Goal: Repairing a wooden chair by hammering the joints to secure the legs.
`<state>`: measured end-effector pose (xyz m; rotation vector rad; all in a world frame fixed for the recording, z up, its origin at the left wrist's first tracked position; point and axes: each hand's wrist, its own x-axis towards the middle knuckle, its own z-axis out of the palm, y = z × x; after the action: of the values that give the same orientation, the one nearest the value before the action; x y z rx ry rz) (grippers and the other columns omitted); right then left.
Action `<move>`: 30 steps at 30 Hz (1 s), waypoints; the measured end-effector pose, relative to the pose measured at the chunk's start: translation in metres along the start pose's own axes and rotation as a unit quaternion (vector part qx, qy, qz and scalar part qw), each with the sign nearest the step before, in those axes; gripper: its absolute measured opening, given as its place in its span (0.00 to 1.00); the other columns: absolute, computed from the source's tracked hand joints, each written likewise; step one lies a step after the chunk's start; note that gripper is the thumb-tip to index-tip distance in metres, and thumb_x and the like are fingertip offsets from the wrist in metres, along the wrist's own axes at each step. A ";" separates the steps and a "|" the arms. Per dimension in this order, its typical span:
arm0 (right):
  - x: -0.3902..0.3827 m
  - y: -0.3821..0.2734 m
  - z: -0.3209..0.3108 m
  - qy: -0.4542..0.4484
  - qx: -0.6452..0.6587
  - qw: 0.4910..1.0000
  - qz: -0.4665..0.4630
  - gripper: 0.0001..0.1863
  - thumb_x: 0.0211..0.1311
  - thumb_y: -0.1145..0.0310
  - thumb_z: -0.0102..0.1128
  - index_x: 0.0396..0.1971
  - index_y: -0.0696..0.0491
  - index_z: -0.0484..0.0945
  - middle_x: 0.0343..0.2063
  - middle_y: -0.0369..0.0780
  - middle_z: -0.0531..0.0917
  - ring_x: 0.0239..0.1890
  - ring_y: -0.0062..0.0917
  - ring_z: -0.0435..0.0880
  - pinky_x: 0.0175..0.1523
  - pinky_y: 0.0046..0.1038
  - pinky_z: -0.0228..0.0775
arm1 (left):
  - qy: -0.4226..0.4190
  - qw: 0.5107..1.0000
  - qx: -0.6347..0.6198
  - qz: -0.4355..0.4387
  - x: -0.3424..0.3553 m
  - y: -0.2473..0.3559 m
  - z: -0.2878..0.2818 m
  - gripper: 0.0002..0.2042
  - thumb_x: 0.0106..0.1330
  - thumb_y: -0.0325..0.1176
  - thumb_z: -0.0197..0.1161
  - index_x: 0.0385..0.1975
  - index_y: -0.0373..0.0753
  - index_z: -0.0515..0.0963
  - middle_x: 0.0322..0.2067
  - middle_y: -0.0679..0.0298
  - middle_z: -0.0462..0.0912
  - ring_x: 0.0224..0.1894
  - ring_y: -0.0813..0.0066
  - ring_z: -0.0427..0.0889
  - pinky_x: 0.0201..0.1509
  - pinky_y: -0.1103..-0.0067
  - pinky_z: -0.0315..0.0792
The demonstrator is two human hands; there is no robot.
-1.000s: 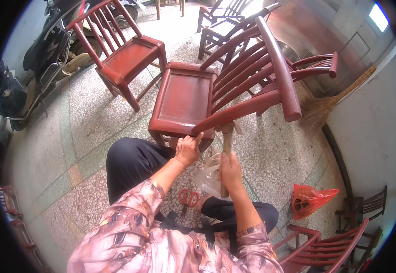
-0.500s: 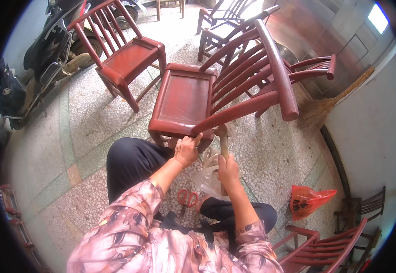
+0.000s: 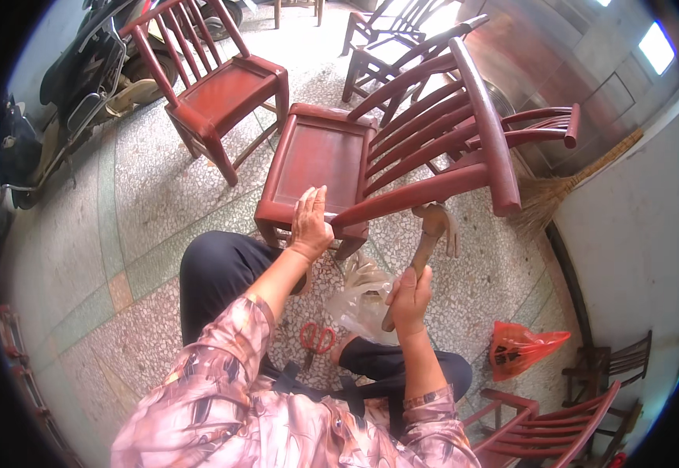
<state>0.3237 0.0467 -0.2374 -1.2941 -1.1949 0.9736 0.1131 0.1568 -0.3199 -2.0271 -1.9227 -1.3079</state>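
My left hand [image 3: 311,222] rests on the near edge of a red-brown wooden chair's seat [image 3: 328,160], fingers stretched over the top, beside the lowest side rail of the slatted back [image 3: 414,195]. My right hand [image 3: 410,300] grips the wooden handle of a claw hammer [image 3: 445,226], whose head is tilted up just below that rail, to the right of the seat. Beneath the hammer, a crumpled clear plastic bag [image 3: 355,304] lies on the floor, with red-handled scissors [image 3: 316,335] near my legs.
Another red chair [image 3: 222,93] stands at upper left beside scooters [image 3: 74,101]. More chairs [image 3: 382,74] are behind and at lower right [image 3: 550,425]. A straw broom [image 3: 550,191] leans at the right wall; a red plastic bag [image 3: 523,351] lies on the speckled floor [image 3: 144,210].
My left hand has moved up from the seat's front edge onto its top. My right hand and the hammer have shifted rightward, and the hammer now leans with its head to the right.
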 end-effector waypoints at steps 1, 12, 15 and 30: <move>0.001 -0.002 0.001 -0.003 -0.001 1.000 0.001 0.12 0.73 0.60 0.44 0.36 0.54 0.63 0.16 0.33 0.70 0.11 0.15 0.68 0.17 0.17 0.60 | -0.102 0.994 -0.003 -0.048 -0.004 -0.008 0.004 0.33 0.50 0.26 0.53 0.63 0.32 0.62 0.60 0.53 0.69 0.68 0.57 0.59 0.72 0.62 0.48; 0.001 0.033 0.025 -0.082 -0.235 0.964 0.088 0.15 0.68 0.60 0.51 0.35 0.58 0.69 0.17 0.46 0.77 0.17 0.33 0.81 0.23 0.30 0.71 | -0.201 0.979 0.002 -0.023 -0.020 -0.018 0.014 0.26 0.55 0.33 0.52 0.56 0.36 0.71 0.60 0.59 0.71 0.67 0.64 0.61 0.73 0.60 0.44; -0.001 0.023 0.017 -0.065 -0.209 0.973 0.073 0.15 0.70 0.59 0.48 0.36 0.58 0.68 0.18 0.45 0.78 0.17 0.31 0.81 0.21 0.29 0.69 | -0.203 0.979 0.006 -0.016 -0.018 -0.021 0.011 0.26 0.55 0.33 0.52 0.57 0.36 0.71 0.60 0.59 0.71 0.67 0.65 0.61 0.73 0.61 0.44; -0.003 0.064 0.020 -0.028 -0.167 0.985 -0.030 0.14 0.72 0.60 0.44 0.35 0.57 0.65 0.16 0.39 0.73 0.14 0.21 0.74 0.19 0.24 0.64 | -0.176 0.984 -0.023 -0.004 -0.016 -0.013 0.008 0.25 0.54 0.32 0.51 0.55 0.36 0.72 0.58 0.59 0.72 0.66 0.64 0.63 0.72 0.60 0.46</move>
<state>0.3107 0.0521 -0.3028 -1.4890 -1.4782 0.7934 0.1085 0.1515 -0.3414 -2.4134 -2.0496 -1.0582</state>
